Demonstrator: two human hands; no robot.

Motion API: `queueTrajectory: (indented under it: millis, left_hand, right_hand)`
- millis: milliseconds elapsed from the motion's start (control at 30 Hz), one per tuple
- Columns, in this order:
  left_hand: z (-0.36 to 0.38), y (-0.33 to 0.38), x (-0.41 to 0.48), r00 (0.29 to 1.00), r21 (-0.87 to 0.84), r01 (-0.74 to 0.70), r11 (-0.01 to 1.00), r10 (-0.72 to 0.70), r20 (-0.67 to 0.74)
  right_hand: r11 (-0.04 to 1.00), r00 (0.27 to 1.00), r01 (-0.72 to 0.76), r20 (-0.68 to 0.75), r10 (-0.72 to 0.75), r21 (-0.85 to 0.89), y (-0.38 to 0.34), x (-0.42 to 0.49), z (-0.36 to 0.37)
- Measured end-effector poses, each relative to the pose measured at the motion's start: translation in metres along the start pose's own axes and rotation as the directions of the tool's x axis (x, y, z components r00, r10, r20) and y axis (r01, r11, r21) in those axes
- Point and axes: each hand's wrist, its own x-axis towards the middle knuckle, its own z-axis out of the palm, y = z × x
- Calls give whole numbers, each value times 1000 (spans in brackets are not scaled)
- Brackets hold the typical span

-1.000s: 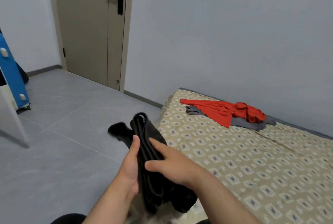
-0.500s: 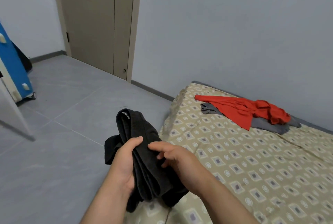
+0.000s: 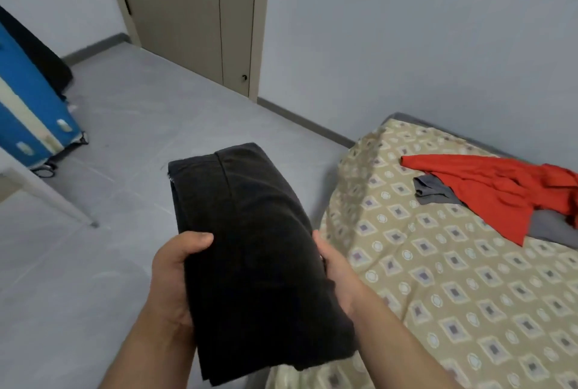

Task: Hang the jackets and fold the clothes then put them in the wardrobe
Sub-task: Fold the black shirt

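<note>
Folded black garment [image 3: 250, 248], long axis 11-to-5 o'clock. Left hand [image 3: 172, 279] clamps its left edge, thumb on top; right hand [image 3: 336, 269] seemingly grips the right edge, fingers hidden underneath.

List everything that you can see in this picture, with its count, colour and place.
folded garment: one, black, held above the floor beside the bed
red garment: one, red, spread on the bed
grey garment: one, grey, partly under the red garment
bed: one, beige patterned, right
door: one, beige, back
blue object: one, blue, far left
left hand: grips the folded garment's left edge
right hand: grips its right edge
</note>
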Motion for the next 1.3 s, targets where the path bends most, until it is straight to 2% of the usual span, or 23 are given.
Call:
queueTrajectory:
  millis: [33, 100, 200, 300, 400, 500, 600, 700, 800, 900, 1000, 1067, 1167, 1300]
  left_hand:
    - [-1, 19, 0, 1000, 8, -6, 1000, 6, -20]
    - [-11, 62, -3, 992, 42, -9, 999, 14, -122]
    - [-30, 144, -14, 965, 109, 57, 992, -27, -261]
    - [-40, 225, -33, 953, 184, 49, 982, 10, -303]
    - [-40, 297, -58, 942, 263, -101, 960, 177, -285]
    - [-33, 362, -84, 873, 326, -304, 895, 399, -279]
    - [-25, 420, -114, 803, 416, -401, 816, 531, -269]
    - [-16, 476, -148, 741, 498, -430, 753, 609, -281]
    - [-9, 522, -181, 711, 550, -446, 706, 653, -262]
    - [-1, 558, -211, 681, 583, -464, 667, 689, -247]
    - [4, 588, -243, 616, 566, -529, 632, 745, -256]
    - [2, 606, -264, 557, 571, -569, 592, 788, -263]
    - [-4, 634, -298, 466, 612, -590, 526, 841, -274]
    - [-15, 674, -335, 281, 689, -578, 437, 900, -334]
  right_hand:
    - [995, 998, -46, 53, 42, 86, -3, 0, 14]
    - [989, 996, -52, 83, 41, 138, -17, -4, 50]
    - [1000, 997, 21, 68, -22, 14, -61, -22, 113]
    - [986, 978, 144, 162, -129, -85, -107, -45, 182]
    - [946, 935, 283, 266, -235, -158, -142, -77, 259]
    - [877, 882, 417, 337, -329, -236, -167, -115, 337]
    - [823, 832, 500, 414, -370, -270, -186, -152, 406]
    - [845, 839, 465, 435, -326, -263, -203, -189, 470]
    - [868, 905, 318, 396, -157, -381, -211, -215, 526]
    - [855, 894, 262, 446, -40, -447, -215, -228, 570]
    - [823, 838, 379, 535, -112, -422, -217, -232, 609]
    - [769, 761, 499, 626, -169, -399, -218, -234, 641]
    - [694, 634, 613, 760, -146, -378, -219, -239, 695]
    - [661, 495, 684, 862, -110, -309, -222, -243, 773]
